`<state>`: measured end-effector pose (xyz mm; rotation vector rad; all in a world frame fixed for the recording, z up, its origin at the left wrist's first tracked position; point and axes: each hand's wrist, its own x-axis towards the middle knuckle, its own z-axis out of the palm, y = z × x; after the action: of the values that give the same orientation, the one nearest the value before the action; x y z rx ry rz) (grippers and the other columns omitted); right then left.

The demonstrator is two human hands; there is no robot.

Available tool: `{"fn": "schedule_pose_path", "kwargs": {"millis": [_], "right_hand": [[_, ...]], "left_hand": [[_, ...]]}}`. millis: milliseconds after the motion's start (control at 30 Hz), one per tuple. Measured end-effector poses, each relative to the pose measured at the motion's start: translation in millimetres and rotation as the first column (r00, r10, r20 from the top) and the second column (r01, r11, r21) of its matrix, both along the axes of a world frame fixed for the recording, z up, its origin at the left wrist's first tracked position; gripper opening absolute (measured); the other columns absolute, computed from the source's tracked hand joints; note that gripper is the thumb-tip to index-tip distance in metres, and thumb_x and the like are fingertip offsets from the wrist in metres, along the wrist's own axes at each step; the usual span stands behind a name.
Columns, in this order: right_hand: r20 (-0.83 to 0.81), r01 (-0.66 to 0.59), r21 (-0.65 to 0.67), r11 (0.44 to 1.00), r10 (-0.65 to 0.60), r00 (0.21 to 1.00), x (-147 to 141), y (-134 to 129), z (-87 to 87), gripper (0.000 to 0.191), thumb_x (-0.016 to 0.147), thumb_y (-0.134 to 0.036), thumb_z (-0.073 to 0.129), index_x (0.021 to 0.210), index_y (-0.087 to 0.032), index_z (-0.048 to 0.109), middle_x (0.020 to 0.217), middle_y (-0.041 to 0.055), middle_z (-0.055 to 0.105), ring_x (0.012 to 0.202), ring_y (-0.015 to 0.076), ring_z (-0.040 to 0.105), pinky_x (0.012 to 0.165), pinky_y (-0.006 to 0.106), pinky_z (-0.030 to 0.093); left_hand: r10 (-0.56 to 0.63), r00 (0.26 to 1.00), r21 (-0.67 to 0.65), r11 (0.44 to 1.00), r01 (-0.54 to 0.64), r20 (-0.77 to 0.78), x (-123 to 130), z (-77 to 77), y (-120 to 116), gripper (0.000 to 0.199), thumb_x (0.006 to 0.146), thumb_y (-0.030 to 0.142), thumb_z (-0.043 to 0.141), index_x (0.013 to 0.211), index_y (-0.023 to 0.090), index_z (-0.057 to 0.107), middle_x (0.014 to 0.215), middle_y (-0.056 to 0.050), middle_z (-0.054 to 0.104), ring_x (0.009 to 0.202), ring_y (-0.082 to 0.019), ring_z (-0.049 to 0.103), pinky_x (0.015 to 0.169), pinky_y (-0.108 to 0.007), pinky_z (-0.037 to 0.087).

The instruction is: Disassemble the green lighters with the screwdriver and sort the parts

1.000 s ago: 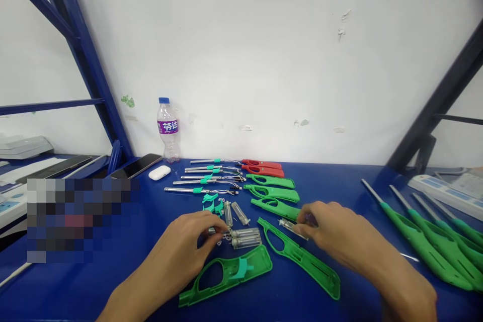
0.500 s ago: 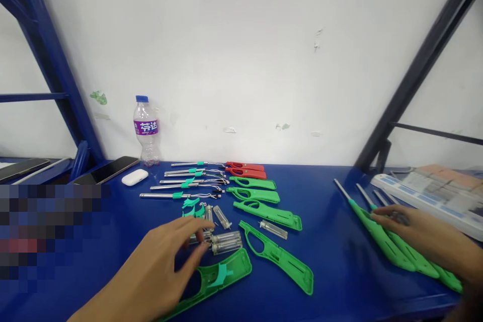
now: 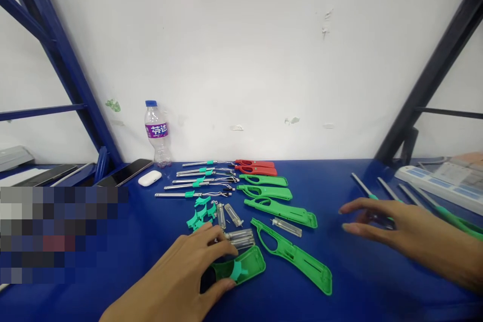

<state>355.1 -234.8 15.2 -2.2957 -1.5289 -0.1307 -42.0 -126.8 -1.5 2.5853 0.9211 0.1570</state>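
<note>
My left hand point(image 3: 188, 271) is over the near green shell half point(image 3: 252, 262), thumb and fingers apart around its handle end, with a teal trigger piece point(image 3: 237, 270) lying in the shell. Clear fuel tanks point(image 3: 241, 238) and loose teal pieces point(image 3: 202, 215) lie just beyond the fingers. My right hand point(image 3: 400, 236) hovers at the right with thumb and fingers spread; something dark and small shows behind its fingers, too hidden to name. Behind it lie green lighters with metal tubes point(image 3: 388, 188). Another green shell half point(image 3: 294, 256) rests flat between the hands.
Metal rods with wires point(image 3: 194, 194), more green shells point(image 3: 281, 211) and red shells point(image 3: 256, 170) line the table's back. A bottle point(image 3: 157, 133), white case point(image 3: 150, 178) and phone point(image 3: 126, 173) stand or lie left. A power strip point(image 3: 445, 188) is at right.
My right hand has moved left, off the green lighters. My left hand has come nearer, from the clear tanks to the near green shell. The view has shifted slightly.
</note>
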Motion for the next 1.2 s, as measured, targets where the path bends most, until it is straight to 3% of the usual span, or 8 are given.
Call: {"fn": "schedule_pose_path", "kwargs": {"millis": [167,267,333,533,767,900,1033,1200], "right_hand": [[-0.111,-0.205,-0.052,0.977,0.198,0.974,-70,3,5.8,0.032,0.083,-0.054,0.076,0.105,-0.032,0.083,0.085,0.0067,0.080,0.086,0.0313,0.077,0.078,0.035,0.058],[-0.245,-0.406,-0.157,0.901,0.362,0.899,-87,7,16.0,0.029,0.082,-0.047,0.075,0.108,-0.038,0.084,0.100,0.0032,0.083,0.094,0.0305,0.078,0.083,0.036,0.060],[-0.274,-0.455,-0.231,0.860,0.391,0.879,-88,10,20.3,0.026,0.084,-0.041,0.072,0.107,-0.041,0.085,0.102,0.0013,0.083,0.094,0.0306,0.078,0.083,0.038,0.061],[-0.151,-0.268,-0.312,0.911,0.231,0.961,-75,16,9.1,0.027,0.082,-0.044,0.077,0.108,-0.047,0.084,0.103,0.0005,0.082,0.094,0.0335,0.077,0.087,0.046,0.058],[-0.071,-0.215,-0.413,0.885,0.205,0.976,-87,13,-1.8,0.021,0.090,-0.042,0.071,0.108,-0.040,0.081,0.096,0.0051,0.080,0.089,0.0347,0.076,0.082,0.047,0.054],[-0.121,-0.218,-0.458,0.862,0.182,0.976,-91,2,-21.3,0.022,0.097,-0.044,0.056,0.106,-0.034,0.074,0.099,0.0059,0.080,0.090,0.0366,0.076,0.077,0.046,0.053],[-0.191,-0.258,-0.419,0.870,0.194,0.962,-80,-12,-36.7,0.025,0.097,-0.053,0.055,0.100,-0.034,0.070,0.099,0.0038,0.079,0.091,0.0345,0.076,0.078,0.043,0.053],[-0.219,-0.355,-0.275,0.893,0.302,0.928,-69,-18,-41.7,0.022,0.098,-0.050,0.060,0.098,-0.033,0.074,0.088,0.0024,0.080,0.080,0.0300,0.078,0.068,0.033,0.055]], "left_hand": [[-0.032,0.998,-0.022,0.999,0.033,0.046,5,3.5,-4,0.020,0.102,0.033,0.063,0.121,0.036,0.068,0.132,0.000,0.063,0.122,-0.024,0.063,0.103,-0.038,0.050],[-0.034,0.996,-0.023,0.999,0.036,0.079,4,4.7,-4,0.020,0.101,0.031,0.064,0.120,0.035,0.068,0.133,0.000,0.063,0.123,-0.023,0.063,0.105,-0.038,0.050],[-0.010,0.990,0.010,1.000,0.009,0.143,1,5.2,-1,0.021,0.103,0.033,0.061,0.123,0.034,0.067,0.132,-0.001,0.063,0.121,-0.023,0.063,0.105,-0.038,0.050],[0.142,0.953,0.204,0.958,-0.200,0.268,-3,-1.5,17,0.028,0.108,0.036,0.048,0.128,0.028,0.067,0.120,-0.005,0.067,0.101,-0.022,0.069,0.081,-0.034,0.054],[0.198,0.944,0.291,0.916,-0.274,0.265,-2,-15.9,26,0.036,0.106,0.036,0.052,0.140,0.028,0.064,0.120,-0.007,0.067,0.096,-0.023,0.072,0.078,-0.034,0.056],[0.181,0.942,0.284,0.922,-0.263,0.283,-1,-8.5,21,0.036,0.107,0.038,0.049,0.139,0.028,0.064,0.120,-0.007,0.067,0.090,-0.020,0.071,0.074,-0.031,0.055],[0.160,0.945,0.208,0.952,-0.224,0.284,1,-0.4,16,0.028,0.108,0.036,0.048,0.108,0.026,0.074,0.106,-0.003,0.068,0.087,-0.019,0.068,0.074,-0.030,0.050],[0.111,0.954,0.077,0.987,-0.137,0.278,2,2.5,13,0.029,0.110,0.037,0.045,0.104,0.029,0.073,0.102,0.001,0.069,0.092,-0.017,0.068,0.081,-0.029,0.049]]}}
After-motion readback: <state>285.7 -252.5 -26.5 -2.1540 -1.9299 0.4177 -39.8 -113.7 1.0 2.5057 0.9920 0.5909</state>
